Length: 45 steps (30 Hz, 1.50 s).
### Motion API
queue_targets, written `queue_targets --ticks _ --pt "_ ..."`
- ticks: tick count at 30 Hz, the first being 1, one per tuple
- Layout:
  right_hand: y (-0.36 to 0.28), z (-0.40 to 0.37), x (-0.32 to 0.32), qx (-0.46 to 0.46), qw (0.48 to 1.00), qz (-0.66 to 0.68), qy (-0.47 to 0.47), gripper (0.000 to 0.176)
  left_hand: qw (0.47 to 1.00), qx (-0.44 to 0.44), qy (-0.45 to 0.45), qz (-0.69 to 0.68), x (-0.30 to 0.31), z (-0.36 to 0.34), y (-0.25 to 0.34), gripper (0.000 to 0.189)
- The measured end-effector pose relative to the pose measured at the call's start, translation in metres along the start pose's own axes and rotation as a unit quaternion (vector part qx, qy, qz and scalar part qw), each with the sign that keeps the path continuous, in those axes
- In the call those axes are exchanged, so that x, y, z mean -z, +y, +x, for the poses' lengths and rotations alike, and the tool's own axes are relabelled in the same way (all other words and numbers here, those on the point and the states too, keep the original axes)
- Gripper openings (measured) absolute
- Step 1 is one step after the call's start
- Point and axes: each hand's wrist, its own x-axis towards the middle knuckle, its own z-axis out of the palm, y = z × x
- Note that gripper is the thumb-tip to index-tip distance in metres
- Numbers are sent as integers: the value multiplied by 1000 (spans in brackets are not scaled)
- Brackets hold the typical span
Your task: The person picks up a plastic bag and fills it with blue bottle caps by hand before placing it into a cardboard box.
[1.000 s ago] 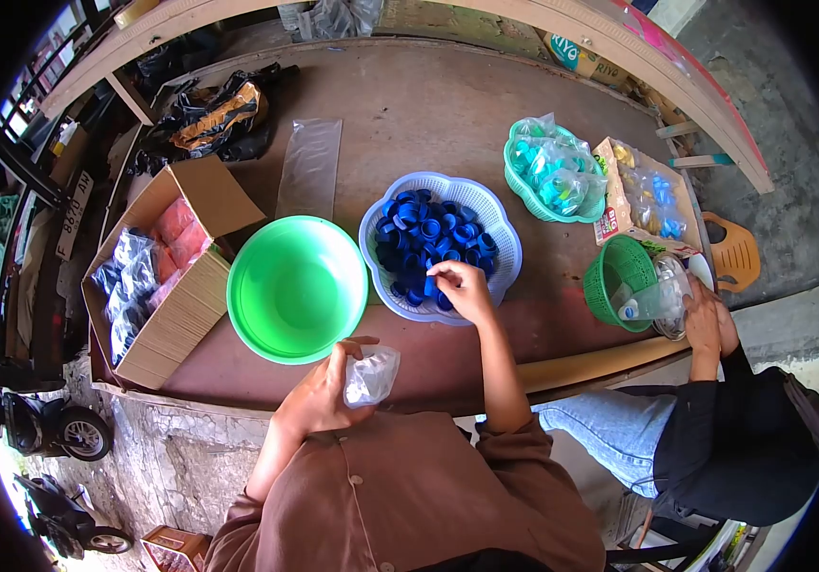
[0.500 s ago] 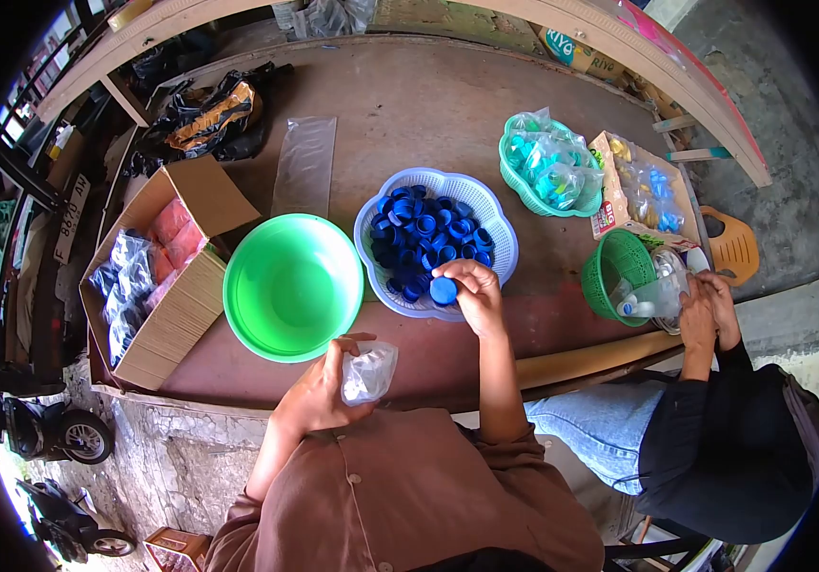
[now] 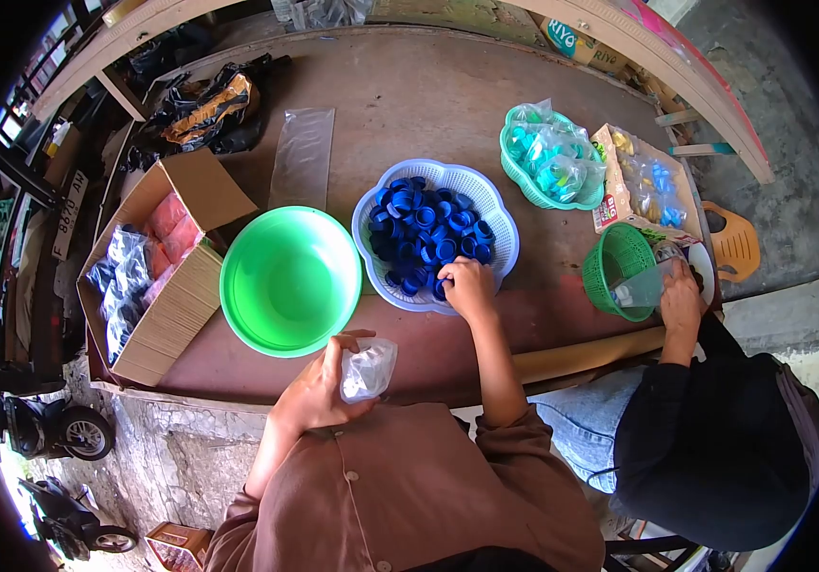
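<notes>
My left hand [image 3: 314, 389] is wrapped round a small clear plastic bag [image 3: 368, 370], held in front of my chest; pale shapes show through it, too blurred to name. Over the near rim of a pale blue plastic basket [image 3: 505, 219], my right hand [image 3: 469, 289] has its fingers closed at a blue bottle cap [image 3: 442, 288], mostly hidden by the fingers. Many more blue bottle caps [image 3: 428, 221] fill the basket in a loose heap. Beside the basket on the left stands a green basin [image 3: 290, 281] with nothing visible in it.
At left sits an open cardboard box [image 3: 173, 310] of bagged caps. A flat plastic sheet [image 3: 303, 157] lies behind the basin. To the right are a turquoise basket [image 3: 550, 200] of bags, a shallow carton [image 3: 652, 186], and a co-worker's hand [image 3: 683, 305] by a green basket [image 3: 609, 276].
My right hand has lowered from holding a cap up to the basket's near edge. The left hand keeps the bag in place. The co-worker's hand has moved slightly left toward the green basket.
</notes>
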Motion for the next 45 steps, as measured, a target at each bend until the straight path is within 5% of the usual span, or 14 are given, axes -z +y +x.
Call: queue_targets --ticks 2,5,8,13,14,16,17,18,21,24,34,36,41,45 --pt "2 2 -1 4 999 30 12 12 1000 7 3 -5 0 -1 -1 73" --pt "0 1 6 -73 893 445 -18 12 1000 13 11 -9 -1 -3 -2 77" --pt "-8 -4 14 -3 868 496 8 12 1000 13 11 -8 -1 -3 -3 78" --pt "-4 -2 21 -58 903 421 62 17 1000 15 1 -10 1 -2 -2 79" --pt "-5 2 21 -100 925 352 105 25 1000 14 5 -7 1 -2 -2 78" --pt "-11 4 23 16 950 -16 312 39 1000 13 8 -4 2 -4 -3 77" --pt "-11 1 23 25 966 32 254 50 1000 8 12 -5 2 -5 -4 75" --pt "-15 -3 21 6 969 160 186 39 1000 2 17 -6 2 -5 -5 73" --pt "-32 -23 30 5 993 115 1 26 999 3 35 -21 2 -6 -4 71" --pt "-40 -46 29 98 992 81 -13 26 997 -29 64 -13 4 -10 -9 73" --pt "-69 -88 30 57 986 146 -60 28 994 3 105 -9 19 -36 -9 69" --pt "-57 -75 26 -65 965 236 -95 27 994 26 103 1 20 -40 -8 68" --pt "-37 -15 12 39 976 153 152 41 996 7 89 20 18 -39 -4 67" --pt "-36 30 0 69 974 102 191 43 997 3 80 11 17 -37 -2 66"
